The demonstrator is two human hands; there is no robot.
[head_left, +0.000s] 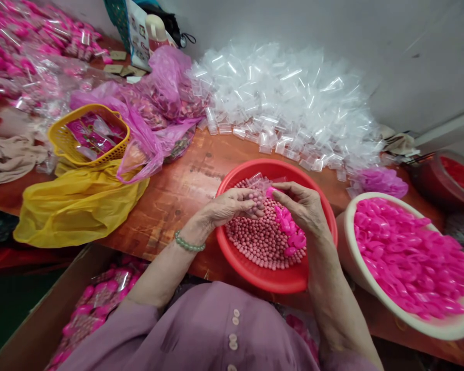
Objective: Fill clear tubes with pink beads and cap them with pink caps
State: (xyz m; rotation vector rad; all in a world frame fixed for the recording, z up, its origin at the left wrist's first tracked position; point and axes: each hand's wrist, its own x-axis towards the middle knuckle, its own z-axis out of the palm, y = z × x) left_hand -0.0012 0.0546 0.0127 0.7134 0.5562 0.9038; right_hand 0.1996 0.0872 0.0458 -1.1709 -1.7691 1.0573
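My left hand [232, 207] is closed around a small clear plastic container [257, 198] with dusty-pink beads in it. Between the fingertips of my right hand [304, 207] is a bright pink plastic piece [271, 192], close to the container's end. Whether the two touch, I cannot tell. Both hands are over a red basin [268, 282] of round dusty-pink beads [251, 246]. Several bright pink plastic pieces [294, 241] lie on the beads, below my right hand. Behind my hands, more clear plastic [259, 180] shows in the basin.
A white tub [355, 263] of pink plastic pieces stands right. Clear containers [286, 98] are heaped against the wall. At left are a yellow basket [58, 135], a yellow bag [81, 206] and purple bags [170, 72]. Filled pink packs [96, 309] lie in a box below the table.
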